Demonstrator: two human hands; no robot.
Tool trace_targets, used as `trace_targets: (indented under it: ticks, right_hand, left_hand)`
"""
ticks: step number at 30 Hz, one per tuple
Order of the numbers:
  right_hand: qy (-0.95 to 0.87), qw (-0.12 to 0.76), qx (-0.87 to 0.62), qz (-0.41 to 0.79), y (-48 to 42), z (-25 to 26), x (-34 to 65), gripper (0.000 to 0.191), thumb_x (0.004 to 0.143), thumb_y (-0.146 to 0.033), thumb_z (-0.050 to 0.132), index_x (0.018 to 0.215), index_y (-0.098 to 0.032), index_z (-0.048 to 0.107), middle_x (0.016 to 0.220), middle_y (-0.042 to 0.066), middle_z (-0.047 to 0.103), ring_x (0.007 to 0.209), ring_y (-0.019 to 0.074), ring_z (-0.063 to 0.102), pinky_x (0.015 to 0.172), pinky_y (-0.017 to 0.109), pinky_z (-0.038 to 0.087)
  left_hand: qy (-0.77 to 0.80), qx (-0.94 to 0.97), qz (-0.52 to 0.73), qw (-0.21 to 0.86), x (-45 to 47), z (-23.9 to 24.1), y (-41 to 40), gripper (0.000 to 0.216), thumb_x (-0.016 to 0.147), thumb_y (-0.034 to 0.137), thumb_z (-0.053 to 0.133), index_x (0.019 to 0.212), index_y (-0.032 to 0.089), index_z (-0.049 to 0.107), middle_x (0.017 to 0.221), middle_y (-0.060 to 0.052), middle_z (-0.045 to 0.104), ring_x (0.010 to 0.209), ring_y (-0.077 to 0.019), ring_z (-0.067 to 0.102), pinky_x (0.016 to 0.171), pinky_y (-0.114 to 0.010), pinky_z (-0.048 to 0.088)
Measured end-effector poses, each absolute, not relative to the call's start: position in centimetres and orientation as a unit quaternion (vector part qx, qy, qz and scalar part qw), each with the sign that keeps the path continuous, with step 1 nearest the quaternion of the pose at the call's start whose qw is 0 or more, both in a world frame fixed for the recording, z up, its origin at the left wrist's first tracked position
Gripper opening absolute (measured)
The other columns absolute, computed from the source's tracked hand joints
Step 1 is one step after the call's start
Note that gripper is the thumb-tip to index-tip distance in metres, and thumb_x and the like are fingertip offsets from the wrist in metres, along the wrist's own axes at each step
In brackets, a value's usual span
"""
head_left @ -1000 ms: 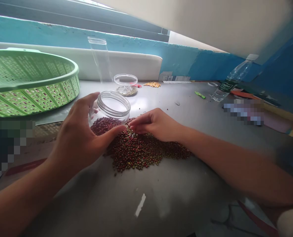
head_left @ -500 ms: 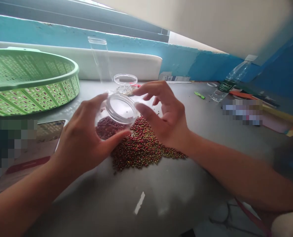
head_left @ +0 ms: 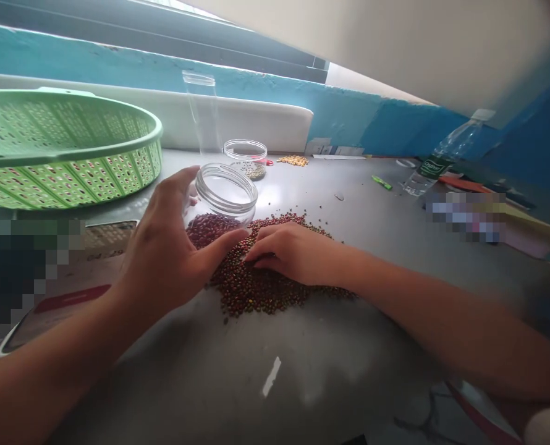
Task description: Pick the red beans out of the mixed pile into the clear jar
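My left hand (head_left: 168, 241) is wrapped round a clear jar (head_left: 226, 191) without a lid, tilted slightly towards me. Dark red beans (head_left: 210, 230) fill its lower part. Just right of the jar, my right hand (head_left: 288, 250) reaches down into a loose pile of mixed red and green beans (head_left: 256, 300) on the table. Its thumb and fingers are drawn together at the beans; whatever is between the fingertips is too small to make out.
A green plastic basket (head_left: 117, 176) stands at the left, above a phone (head_left: 71, 296). Behind the jar are a tall clear container (head_left: 203, 117), a round clear container (head_left: 246, 150) and some yellow kernels (head_left: 293, 160). A water bottle (head_left: 446, 157) stands at the right.
My right hand has gone from beside the jar's mouth down to the bean pile, its fingers closing together. The jar stays in my left hand, now tipped less. The view has shifted slightly.
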State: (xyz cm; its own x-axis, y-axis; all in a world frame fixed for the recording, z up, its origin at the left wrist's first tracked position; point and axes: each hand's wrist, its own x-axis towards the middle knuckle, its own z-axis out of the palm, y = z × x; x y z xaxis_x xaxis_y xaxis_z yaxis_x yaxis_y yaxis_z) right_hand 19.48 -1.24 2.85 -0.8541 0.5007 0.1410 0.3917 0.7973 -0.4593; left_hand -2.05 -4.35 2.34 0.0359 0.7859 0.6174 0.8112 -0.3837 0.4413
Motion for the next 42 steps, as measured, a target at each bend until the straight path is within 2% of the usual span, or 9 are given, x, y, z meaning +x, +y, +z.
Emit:
trace_targets:
  ticks: [7, 11, 15, 19, 22, 26, 31, 36, 42]
  right_hand:
    - [-0.925, 0.147, -0.281, 0.208, -1.1, 3.2, 19.9, 0.019, 0.091, -0.012, 0.057, 0.095, -0.017, 0.075, 0.097, 0.005, 0.073, 0.091, 0.0158, 0.065, 0.088, 0.031, 0.048]
    - [-0.900, 0.192, -0.313, 0.236, -1.3, 4.1, 20.4, 0.020, 0.088, -0.013, 0.058, 0.094, -0.019, 0.076, 0.094, 0.003, 0.074, 0.087, 0.0154, 0.066, 0.085, 0.032, 0.048]
    - [-0.796, 0.253, -0.372, 0.406, -0.8, 3.8, 20.5, 0.021, 0.082, -0.018, 0.063, 0.098, -0.017, 0.077, 0.088, 0.002, 0.076, 0.081, 0.0146, 0.068, 0.078, 0.029, 0.053]
    - [-0.654, 0.288, -0.404, 0.571, 0.3, 2.6, 20.3, 0.021, 0.076, -0.013, 0.070, 0.096, -0.013, 0.076, 0.088, 0.005, 0.075, 0.083, 0.0151, 0.070, 0.086, 0.032, 0.058]
    - [-0.571, 0.300, -0.408, 0.646, 0.7, 2.4, 20.3, 0.015, 0.079, -0.009, 0.068, 0.093, -0.011, 0.075, 0.084, 0.007, 0.074, 0.081, 0.0140, 0.070, 0.089, 0.032, 0.059]
    - [-0.505, 0.303, -0.394, 0.706, 0.5, 2.7, 20.1, 0.013, 0.089, -0.014, 0.062, 0.092, -0.009, 0.074, 0.091, 0.011, 0.074, 0.083, 0.0139, 0.071, 0.090, 0.029, 0.059]
    - [-0.497, 0.298, -0.376, 0.724, 0.3, 2.9, 20.0, 0.015, 0.090, -0.015, 0.062, 0.097, -0.009, 0.074, 0.094, 0.012, 0.075, 0.086, 0.0154, 0.071, 0.090, 0.029, 0.058]
    - [-0.515, 0.290, -0.359, 0.723, 0.2, 2.8, 20.1, 0.018, 0.085, -0.009, 0.066, 0.101, -0.010, 0.073, 0.092, 0.010, 0.075, 0.085, 0.0150, 0.071, 0.092, 0.031, 0.058]
    - [-0.550, 0.292, -0.355, 0.697, 0.2, 2.5, 20.1, 0.025, 0.074, -0.010, 0.077, 0.099, -0.015, 0.074, 0.089, 0.005, 0.076, 0.082, 0.0143, 0.071, 0.092, 0.034, 0.058]
  left_hand:
    - [-0.557, -0.718, -0.417, 0.016, -2.3, 2.4, -4.2, 0.084, 0.071, 0.066, 0.064, 0.141, 0.028, 0.038, 0.131, -0.010, 0.058, 0.112, -0.0328, 0.062, 0.101, -0.052, 0.053]
    - [-0.558, -0.717, -0.417, 0.015, -2.3, 2.4, -4.1, 0.083, 0.070, 0.067, 0.063, 0.140, 0.029, 0.039, 0.132, -0.009, 0.058, 0.115, -0.0342, 0.062, 0.101, -0.053, 0.053]
    - [-0.561, -0.718, -0.411, 0.017, -2.3, 2.3, -4.0, 0.082, 0.070, 0.066, 0.063, 0.140, 0.029, 0.040, 0.133, -0.009, 0.057, 0.117, -0.0349, 0.061, 0.102, -0.053, 0.053]
    - [-0.554, -0.724, -0.409, 0.016, -2.4, 2.3, -3.8, 0.086, 0.070, 0.066, 0.065, 0.141, 0.024, 0.040, 0.133, -0.011, 0.056, 0.114, -0.0342, 0.061, 0.102, -0.053, 0.053]
    - [-0.549, -0.728, -0.409, 0.017, -2.5, 2.2, -3.8, 0.085, 0.071, 0.066, 0.064, 0.141, 0.025, 0.039, 0.133, -0.011, 0.056, 0.116, -0.0340, 0.060, 0.104, -0.053, 0.051]
    - [-0.551, -0.728, -0.408, 0.013, -2.5, 2.3, -4.0, 0.080, 0.072, 0.065, 0.064, 0.140, 0.033, 0.038, 0.133, -0.007, 0.056, 0.115, -0.0327, 0.060, 0.104, -0.053, 0.051]
    - [-0.543, -0.734, -0.408, 0.012, -2.4, 2.2, -4.1, 0.080, 0.073, 0.063, 0.064, 0.142, 0.032, 0.038, 0.134, -0.006, 0.056, 0.115, -0.0318, 0.059, 0.105, -0.052, 0.050]
    - [-0.546, -0.733, -0.404, 0.017, -2.4, 2.2, -4.1, 0.081, 0.073, 0.064, 0.064, 0.142, 0.031, 0.038, 0.133, -0.007, 0.057, 0.114, -0.0328, 0.060, 0.105, -0.052, 0.051]
    - [-0.543, -0.733, -0.408, 0.022, -2.5, 2.1, -3.9, 0.084, 0.070, 0.063, 0.068, 0.142, 0.029, 0.039, 0.131, -0.009, 0.058, 0.111, -0.0328, 0.062, 0.101, -0.052, 0.053]
